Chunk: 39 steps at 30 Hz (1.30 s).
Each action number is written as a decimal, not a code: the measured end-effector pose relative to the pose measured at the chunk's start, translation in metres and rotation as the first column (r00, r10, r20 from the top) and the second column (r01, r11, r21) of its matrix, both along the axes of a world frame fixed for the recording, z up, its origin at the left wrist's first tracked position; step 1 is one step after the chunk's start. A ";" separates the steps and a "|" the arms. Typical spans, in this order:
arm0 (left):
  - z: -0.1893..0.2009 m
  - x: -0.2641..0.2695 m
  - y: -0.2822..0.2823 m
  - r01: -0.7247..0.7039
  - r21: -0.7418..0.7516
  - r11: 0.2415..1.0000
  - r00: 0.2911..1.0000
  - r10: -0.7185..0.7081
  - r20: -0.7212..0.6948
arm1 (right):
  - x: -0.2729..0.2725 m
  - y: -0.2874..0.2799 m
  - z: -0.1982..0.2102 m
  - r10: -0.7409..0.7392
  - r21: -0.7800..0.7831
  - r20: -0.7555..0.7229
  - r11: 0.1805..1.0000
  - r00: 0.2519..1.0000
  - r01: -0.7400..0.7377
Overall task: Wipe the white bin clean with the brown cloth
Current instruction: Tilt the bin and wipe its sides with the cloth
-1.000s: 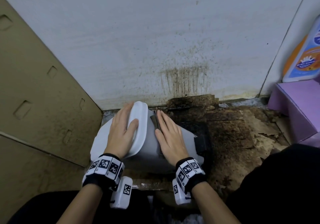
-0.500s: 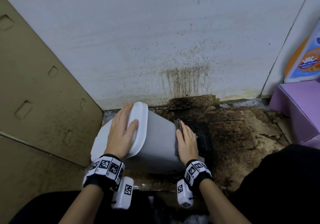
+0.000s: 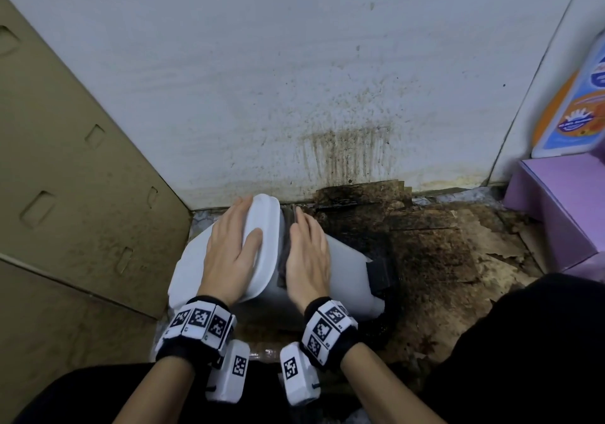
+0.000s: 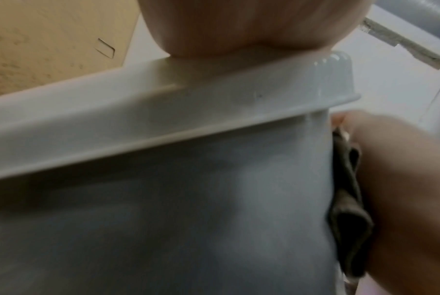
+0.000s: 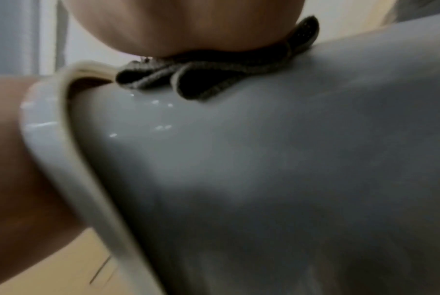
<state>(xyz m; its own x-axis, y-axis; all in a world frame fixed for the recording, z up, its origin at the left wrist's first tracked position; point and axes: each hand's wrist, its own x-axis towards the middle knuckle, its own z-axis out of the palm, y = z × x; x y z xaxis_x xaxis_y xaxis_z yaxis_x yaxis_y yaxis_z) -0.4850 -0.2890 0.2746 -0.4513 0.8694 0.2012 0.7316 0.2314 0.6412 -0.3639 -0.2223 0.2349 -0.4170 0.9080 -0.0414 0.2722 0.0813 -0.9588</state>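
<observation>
Right hand: I see my right hand (image 3: 307, 260) laid flat, fingers straight and together, pressing the brown cloth (image 3: 284, 247) onto the side wall of the white bin (image 3: 347, 273), just beside the lid flange.
Cloth state: folded into several loose layers under the palm; in the right wrist view its edges (image 5: 188, 79) bulge out from under the hand.
Left hand: my left hand (image 3: 229, 256) is spread over the lid (image 3: 265, 224), fingers wrapping its far edge, thumb on the near face; it steadies the bin.
Bin position: tipped on its side on the floor, lid end to the left, base to the right, close to the stained wall (image 3: 347, 152).
Surroundings: a cardboard panel (image 3: 75, 168) stands on the left; the floor (image 3: 435, 253) under and to the right of the bin is dark and soiled.
Risk, cloth: I judge the loose folds may bunch or slide out, since only flat pressure holds them.
Risk, bin: the rounded wall looks wet and glossy; it could roll or skid if my left hand eases.
Risk, recontamination: a stroke running too far right may drag the cloth into the floor grime.
Change: half a second ago my right hand sat far to the right, toward the base; it is now back against the lid. Left hand unchanged.
</observation>
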 end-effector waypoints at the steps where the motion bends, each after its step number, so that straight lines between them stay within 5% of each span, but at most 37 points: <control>1: 0.000 0.000 0.000 -0.001 0.000 1.000 1.000 0.001 -0.002 | -0.004 -0.004 0.006 0.021 0.017 -0.006 1.000 1.000 -0.021; 10: 0.001 -0.001 0.000 -0.007 0.023 1.000 0.998 0.005 0.067 | 0.010 0.014 -0.022 0.125 0.142 0.030 0.982 0.992 -0.128; 16: 0.001 -0.009 -0.006 -0.019 0.050 0.999 0.993 0.013 0.118 | 0.045 0.044 -0.069 0.077 0.036 0.202 0.996 0.976 -0.086; 22: 0.001 -0.008 -0.005 -0.022 0.037 0.999 0.993 0.018 0.118 | 0.050 0.054 -0.088 -0.004 -0.035 0.188 0.999 0.982 0.011; 29: 0.001 -0.004 -0.003 -0.010 0.016 1.000 0.997 0.008 0.073 | 0.030 0.040 -0.062 -0.042 -0.033 0.129 0.998 0.991 0.046; 35: 0.001 0.003 0.001 -0.003 0.004 1.000 0.999 0.003 0.032 | -0.004 0.017 -0.007 0.064 0.023 -0.055 0.998 0.996 -0.063; 39: 0.002 0.004 0.002 0.001 -0.004 1.000 0.999 -0.001 0.051 | -0.003 0.020 -0.001 0.129 0.052 -0.041 0.991 0.991 -0.127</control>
